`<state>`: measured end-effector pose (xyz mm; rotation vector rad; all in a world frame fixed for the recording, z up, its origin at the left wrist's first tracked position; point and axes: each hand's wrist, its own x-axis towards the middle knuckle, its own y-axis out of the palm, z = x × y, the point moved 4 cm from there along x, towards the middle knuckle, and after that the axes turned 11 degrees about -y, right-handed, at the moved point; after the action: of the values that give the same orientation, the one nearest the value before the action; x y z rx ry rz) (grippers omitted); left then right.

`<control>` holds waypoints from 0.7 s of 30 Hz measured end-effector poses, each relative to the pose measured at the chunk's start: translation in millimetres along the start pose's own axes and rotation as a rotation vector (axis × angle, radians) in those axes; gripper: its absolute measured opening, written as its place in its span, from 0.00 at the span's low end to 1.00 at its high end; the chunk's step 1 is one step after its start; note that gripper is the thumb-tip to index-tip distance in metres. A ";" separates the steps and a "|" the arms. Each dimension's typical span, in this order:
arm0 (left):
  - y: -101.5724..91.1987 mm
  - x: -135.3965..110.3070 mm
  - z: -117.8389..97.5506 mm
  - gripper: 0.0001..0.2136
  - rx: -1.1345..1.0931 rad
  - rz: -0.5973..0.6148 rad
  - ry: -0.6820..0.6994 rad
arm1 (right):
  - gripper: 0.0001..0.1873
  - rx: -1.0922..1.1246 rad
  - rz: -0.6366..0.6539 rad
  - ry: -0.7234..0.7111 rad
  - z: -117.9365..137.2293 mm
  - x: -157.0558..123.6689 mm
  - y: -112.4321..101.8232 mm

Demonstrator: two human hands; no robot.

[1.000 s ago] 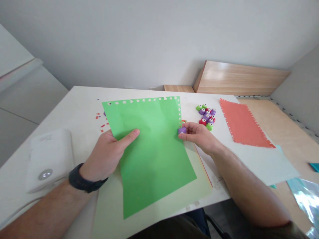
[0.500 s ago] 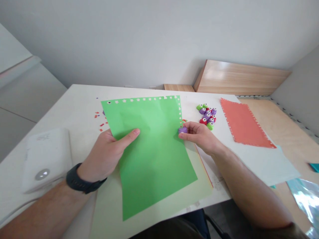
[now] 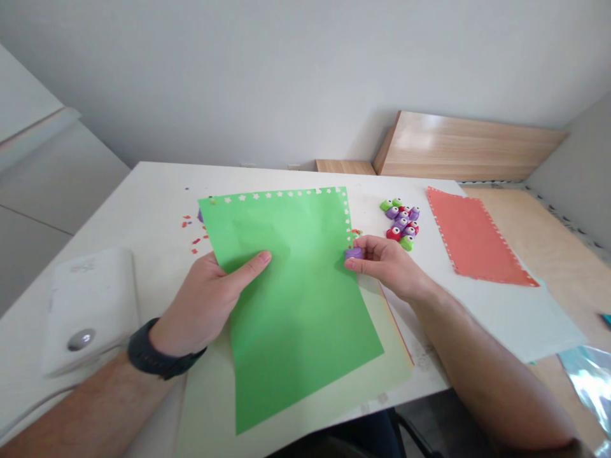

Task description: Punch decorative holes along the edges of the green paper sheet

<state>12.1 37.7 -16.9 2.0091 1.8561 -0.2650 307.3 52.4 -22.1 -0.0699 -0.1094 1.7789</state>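
Observation:
A green sheet of paper is held up at a tilt, with star-shaped holes along its top edge and the upper part of its right edge. My left hand grips its left side, thumb on the front and fingers hidden behind. At the right edge, my right hand pinches a small purple craft punch, which sits on the paper's edge just below the lowest holes. Whether the punch is pressed down I cannot make out.
Several green, purple and red punches stand clustered at the right. Beyond them lies a red sheet with punched edges. Paper scraps are scattered at the left, near a white device. Pale sheets lie beneath the green one.
The view has shifted slightly. The green paper and both hands appear a little lower and to the right; both grips look the same.

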 end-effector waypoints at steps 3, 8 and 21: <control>-0.6 0.2 -0.7 0.29 -0.005 0.011 -0.001 | 0.22 -0.010 0.005 0.001 -0.6 -0.1 0.2; -0.6 0.5 0.1 0.27 -0.015 0.024 0.007 | 0.22 -0.029 0.009 0.000 -3.8 -0.9 -0.2; 1.1 -1.3 -1.6 0.26 -0.040 0.050 0.055 | 0.22 -0.101 -0.005 -0.065 -2.9 -1.9 -1.0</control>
<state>12.8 37.1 -14.8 2.0520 1.8257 -0.1586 308.9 50.8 -24.9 -0.0848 -0.2460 1.7706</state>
